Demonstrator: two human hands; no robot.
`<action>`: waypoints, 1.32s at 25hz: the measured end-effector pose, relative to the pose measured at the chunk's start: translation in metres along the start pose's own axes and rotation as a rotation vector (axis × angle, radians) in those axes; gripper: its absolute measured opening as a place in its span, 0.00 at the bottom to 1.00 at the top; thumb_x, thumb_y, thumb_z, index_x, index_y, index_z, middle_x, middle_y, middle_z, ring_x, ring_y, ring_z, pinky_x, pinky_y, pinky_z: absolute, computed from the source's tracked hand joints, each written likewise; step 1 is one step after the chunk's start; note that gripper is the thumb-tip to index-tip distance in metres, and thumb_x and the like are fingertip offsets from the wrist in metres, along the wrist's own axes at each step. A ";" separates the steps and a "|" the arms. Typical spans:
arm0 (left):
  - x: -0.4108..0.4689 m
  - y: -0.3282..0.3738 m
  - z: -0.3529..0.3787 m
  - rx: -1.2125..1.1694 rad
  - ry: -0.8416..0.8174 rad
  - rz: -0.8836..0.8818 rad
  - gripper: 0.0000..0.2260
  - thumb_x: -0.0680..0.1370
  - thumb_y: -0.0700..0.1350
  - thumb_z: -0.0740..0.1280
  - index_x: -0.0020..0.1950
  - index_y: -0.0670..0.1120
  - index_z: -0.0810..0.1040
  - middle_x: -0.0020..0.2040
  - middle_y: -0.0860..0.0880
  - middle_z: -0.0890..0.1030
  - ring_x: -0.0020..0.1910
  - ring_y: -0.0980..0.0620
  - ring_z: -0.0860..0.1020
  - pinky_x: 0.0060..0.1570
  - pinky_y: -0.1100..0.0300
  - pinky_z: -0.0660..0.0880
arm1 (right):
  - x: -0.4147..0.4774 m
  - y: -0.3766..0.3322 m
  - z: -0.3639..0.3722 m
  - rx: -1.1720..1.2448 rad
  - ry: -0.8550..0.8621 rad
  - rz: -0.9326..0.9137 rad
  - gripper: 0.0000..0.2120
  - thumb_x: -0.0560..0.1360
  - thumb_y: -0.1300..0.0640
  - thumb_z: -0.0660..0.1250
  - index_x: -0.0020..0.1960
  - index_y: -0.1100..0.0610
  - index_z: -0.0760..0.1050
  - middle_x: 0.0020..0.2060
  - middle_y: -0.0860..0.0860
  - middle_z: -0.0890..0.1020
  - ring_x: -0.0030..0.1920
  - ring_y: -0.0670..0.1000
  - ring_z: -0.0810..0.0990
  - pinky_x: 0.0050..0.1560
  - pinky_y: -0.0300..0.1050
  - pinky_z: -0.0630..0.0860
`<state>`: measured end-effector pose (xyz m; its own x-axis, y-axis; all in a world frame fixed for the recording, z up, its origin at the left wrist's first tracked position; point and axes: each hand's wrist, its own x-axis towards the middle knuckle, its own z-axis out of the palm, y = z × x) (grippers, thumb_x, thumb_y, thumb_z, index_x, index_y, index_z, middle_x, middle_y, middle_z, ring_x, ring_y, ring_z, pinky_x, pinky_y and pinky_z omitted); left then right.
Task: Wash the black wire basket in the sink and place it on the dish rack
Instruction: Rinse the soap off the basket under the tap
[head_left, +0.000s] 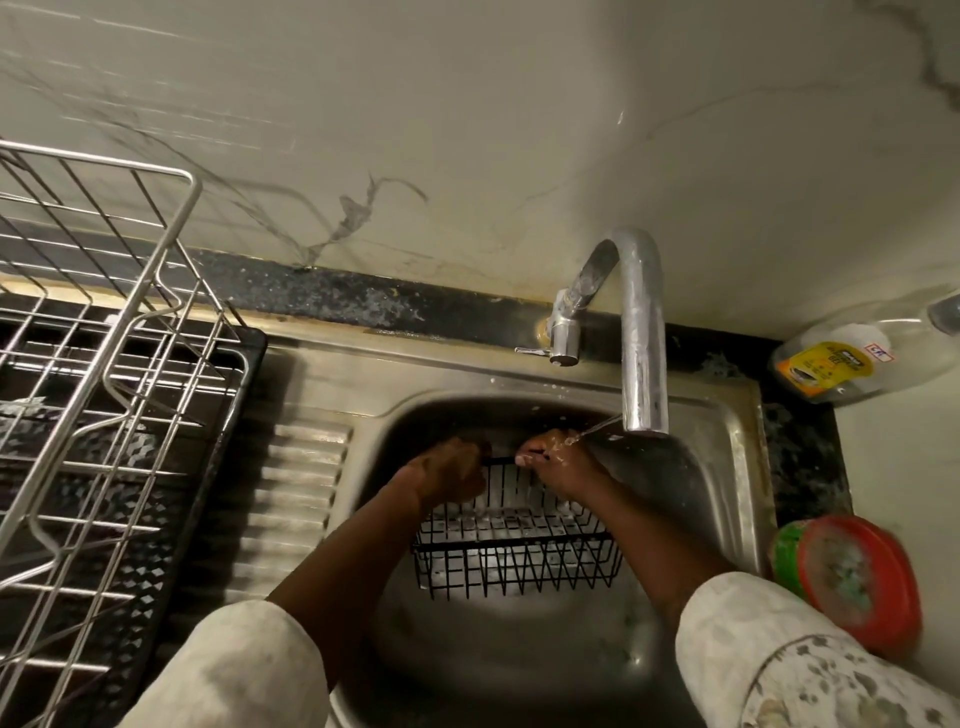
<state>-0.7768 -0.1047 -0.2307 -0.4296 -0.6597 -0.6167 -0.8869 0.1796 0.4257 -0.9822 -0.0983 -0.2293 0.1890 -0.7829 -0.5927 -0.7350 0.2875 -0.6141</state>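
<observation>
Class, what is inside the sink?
The black wire basket, its far rim gripped by the left hand and the right hand, which tap water strikes. Arms cover part of the sink floor.

clear bottle (904, 338), yellow label (823, 368) with print too blurred to read, small white sticker (879, 355) likewise illegible

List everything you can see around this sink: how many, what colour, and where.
black wire basket: one, black, inside the sink bowl, tilted
sink: one, steel, centre
tap: one, chrome, behind the bowl, water running onto the right hand
dish rack: one, silver wire, left of the sink
tray: one, black, under the dish rack
bottle: one, clear with a yellow label, far right by the wall
round container: one, red lid and green body, right of the sink
left hand: grips the basket's far rim
right hand: grips the same rim
</observation>
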 end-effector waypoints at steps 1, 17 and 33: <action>0.000 0.000 -0.002 0.003 -0.007 -0.014 0.11 0.84 0.41 0.61 0.62 0.40 0.80 0.56 0.42 0.84 0.53 0.45 0.82 0.49 0.60 0.73 | 0.003 -0.005 0.005 0.009 0.010 0.003 0.07 0.79 0.54 0.69 0.53 0.54 0.84 0.49 0.50 0.84 0.50 0.47 0.80 0.50 0.41 0.73; 0.005 0.005 -0.001 0.086 -0.011 0.023 0.13 0.85 0.45 0.60 0.60 0.40 0.80 0.59 0.41 0.82 0.58 0.42 0.81 0.56 0.53 0.77 | 0.004 0.019 0.000 -0.019 0.063 0.122 0.04 0.76 0.53 0.72 0.50 0.45 0.81 0.48 0.46 0.82 0.54 0.49 0.79 0.56 0.47 0.76; -0.010 0.029 -0.029 0.015 -0.132 -0.089 0.09 0.82 0.42 0.63 0.42 0.48 0.75 0.40 0.50 0.78 0.38 0.54 0.78 0.41 0.60 0.77 | 0.002 0.004 0.006 -0.219 0.112 0.061 0.07 0.80 0.56 0.67 0.54 0.55 0.82 0.48 0.51 0.81 0.51 0.49 0.79 0.58 0.45 0.76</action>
<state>-0.7934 -0.1140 -0.1935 -0.3670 -0.5722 -0.7334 -0.9244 0.1365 0.3561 -0.9810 -0.0951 -0.2364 0.0754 -0.8273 -0.5567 -0.8685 0.2198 -0.4443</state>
